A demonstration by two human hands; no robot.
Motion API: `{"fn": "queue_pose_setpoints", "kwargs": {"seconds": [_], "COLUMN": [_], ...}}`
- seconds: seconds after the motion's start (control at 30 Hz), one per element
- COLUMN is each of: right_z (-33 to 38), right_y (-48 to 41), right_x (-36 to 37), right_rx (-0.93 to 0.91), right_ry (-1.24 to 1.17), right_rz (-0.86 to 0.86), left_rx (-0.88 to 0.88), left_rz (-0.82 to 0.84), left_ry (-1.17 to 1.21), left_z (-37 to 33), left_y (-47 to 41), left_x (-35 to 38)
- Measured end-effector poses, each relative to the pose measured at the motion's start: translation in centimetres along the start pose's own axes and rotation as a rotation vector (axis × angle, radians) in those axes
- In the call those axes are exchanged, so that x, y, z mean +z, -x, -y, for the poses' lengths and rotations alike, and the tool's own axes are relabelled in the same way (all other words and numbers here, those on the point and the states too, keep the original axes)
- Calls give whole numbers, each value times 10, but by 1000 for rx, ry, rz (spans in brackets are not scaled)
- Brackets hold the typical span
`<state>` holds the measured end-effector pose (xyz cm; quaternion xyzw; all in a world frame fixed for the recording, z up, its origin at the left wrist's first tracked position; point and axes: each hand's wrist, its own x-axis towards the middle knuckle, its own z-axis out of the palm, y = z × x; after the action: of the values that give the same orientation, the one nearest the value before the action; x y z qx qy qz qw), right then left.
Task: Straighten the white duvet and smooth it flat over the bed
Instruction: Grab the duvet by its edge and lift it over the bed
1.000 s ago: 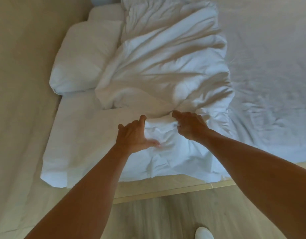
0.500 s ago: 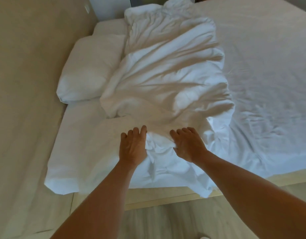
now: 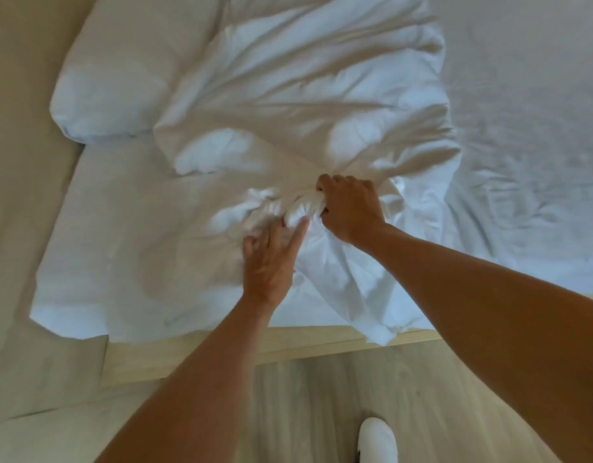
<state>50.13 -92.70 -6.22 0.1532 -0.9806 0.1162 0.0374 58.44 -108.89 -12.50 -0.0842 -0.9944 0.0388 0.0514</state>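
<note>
The white duvet (image 3: pixel 298 105) lies bunched in long folds across the left half of the bed (image 3: pixel 522 128), with a flatter part reaching the near edge. My right hand (image 3: pixel 350 208) grips a gathered wad of the duvet near its front middle, fingers curled round the cloth. Just left of it, my left hand (image 3: pixel 271 259) lies on the duvet with straight fingers whose tips touch the same wad.
A white pillow (image 3: pixel 111 95) lies at the bed's left, partly under the duvet. The light wooden bed frame (image 3: pixel 288 342) runs along the near edge, with wooden floor below. A white shoe (image 3: pixel 376 439) shows at the bottom. A beige wall stands at the left.
My right hand has closed round a bunch of duvet it was only touching before. My left hand has slid nearer to me and right, fingers extended. The view has dropped closer to the bed.
</note>
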Motion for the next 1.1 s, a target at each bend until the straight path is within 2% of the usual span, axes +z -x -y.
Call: {"fn": "queue_pose_setpoints", "kwargs": {"seconds": [0.1,0.23,0.33,0.57,0.67,0.73,0.8,0.87,0.97,1.07,1.1], "right_z": [1,23,44,31,18,13,13,13,14,6,2], "right_y": [9,37,56,26,18,18,18,16,13,15,15], "right_x": [9,9,13,12,-4,-6,-5,-7,-16,-11,-6], "right_rx": [17,-101,-170,11,20,20,50,76,49,-3,-15], "right_ry": [-29,-21,50,273,321,341,309,248,207,268,302], "right_rz": [12,-170,-63,-60,-52,-51,-45,-31,-24,-48,-63], "left_rx": [20,-142,-186,-36,-59,-109,-173,-168,-111,-179,-208], "left_rz": [-68,30,117,85,134,64,-43,-111,-74,-167,-140], "left_ry": [137,367,396,144,-72,-202,-181,-23,4,-9,-1], "left_z": [23,38,43,40,31,30,21,-2,-30,-17,-8], "left_y": [-11,-31,-39,-27,-16,-20,-29,-32,-26,-44,-51], "left_x": [-19,-52,-69,-87,-74,-66,-65,-63,-49,-38,-41]}}
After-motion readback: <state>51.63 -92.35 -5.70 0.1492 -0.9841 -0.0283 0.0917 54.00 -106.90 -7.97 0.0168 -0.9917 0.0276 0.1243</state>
